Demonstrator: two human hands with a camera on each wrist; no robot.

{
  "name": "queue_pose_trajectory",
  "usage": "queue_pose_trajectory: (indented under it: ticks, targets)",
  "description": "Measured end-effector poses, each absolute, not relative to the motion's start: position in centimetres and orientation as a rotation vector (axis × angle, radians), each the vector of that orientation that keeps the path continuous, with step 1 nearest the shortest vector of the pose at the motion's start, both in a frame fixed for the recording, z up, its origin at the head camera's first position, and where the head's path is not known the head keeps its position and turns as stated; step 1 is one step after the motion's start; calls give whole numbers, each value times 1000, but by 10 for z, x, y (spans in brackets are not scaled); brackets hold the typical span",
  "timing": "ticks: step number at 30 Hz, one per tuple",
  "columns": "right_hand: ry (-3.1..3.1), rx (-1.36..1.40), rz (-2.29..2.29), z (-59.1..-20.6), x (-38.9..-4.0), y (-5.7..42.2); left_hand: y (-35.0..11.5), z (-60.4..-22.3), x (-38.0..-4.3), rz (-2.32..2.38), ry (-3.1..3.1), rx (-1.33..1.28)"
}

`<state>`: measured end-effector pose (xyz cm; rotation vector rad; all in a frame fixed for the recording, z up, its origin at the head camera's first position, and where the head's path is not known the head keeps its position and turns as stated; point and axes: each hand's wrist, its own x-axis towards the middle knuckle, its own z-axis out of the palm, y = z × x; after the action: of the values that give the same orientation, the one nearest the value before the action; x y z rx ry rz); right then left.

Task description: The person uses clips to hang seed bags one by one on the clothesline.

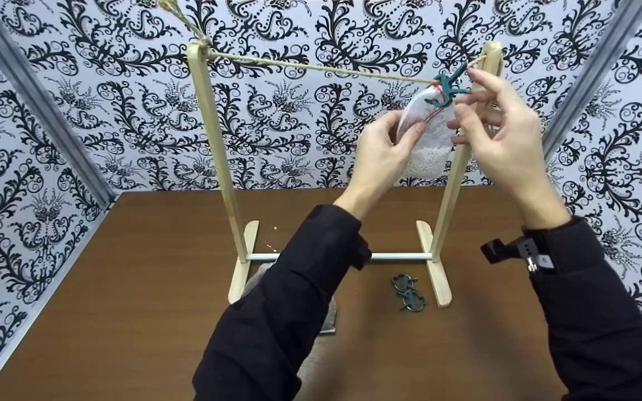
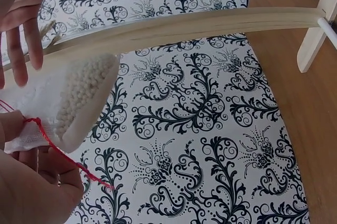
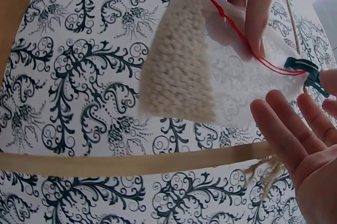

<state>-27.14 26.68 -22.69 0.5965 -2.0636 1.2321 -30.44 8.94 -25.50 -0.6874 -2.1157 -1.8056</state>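
A white mesh bag (image 1: 429, 128) partly filled with small pale beads hangs by the right end of a rope (image 1: 321, 68). My left hand (image 1: 379, 147) pinches the bag's edge by its red drawstring (image 3: 230, 21). A blue-green spring clip (image 1: 448, 89) sits on the rope and the bag's top corner, with its handles spread. Beside those handles is my right hand (image 1: 502, 125), its fingers apart and loosely bent and its index fingertip close to the upper handle. In the right wrist view, fingertips at the frame's edge partly hide the clip.
The rope runs between two wooden posts (image 1: 215, 145), joined low down by a white rod (image 1: 402, 256). More blue-green clips (image 1: 408, 292) lie on the brown table (image 1: 131, 312). A greyish item (image 1: 329, 320) is partly hidden beneath my left sleeve. Patterned walls (image 1: 276, 111) stand around.
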Motion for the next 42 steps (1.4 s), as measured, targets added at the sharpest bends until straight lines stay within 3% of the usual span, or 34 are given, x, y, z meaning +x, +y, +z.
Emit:
queue_pose_trajectory:
  ticks: [14,32,42]
  targets:
    - [-2000,669,1229,-280,-255,268,69,-285,-297,-1785,-2092,-726]
    - [-2205,784,1136,-378,-247,283,34,-370,-276,-1795,-2117,-664]
    - [-2427,885,970,-433,-237,298,36,-424,-252,-1183,-2330,-847]
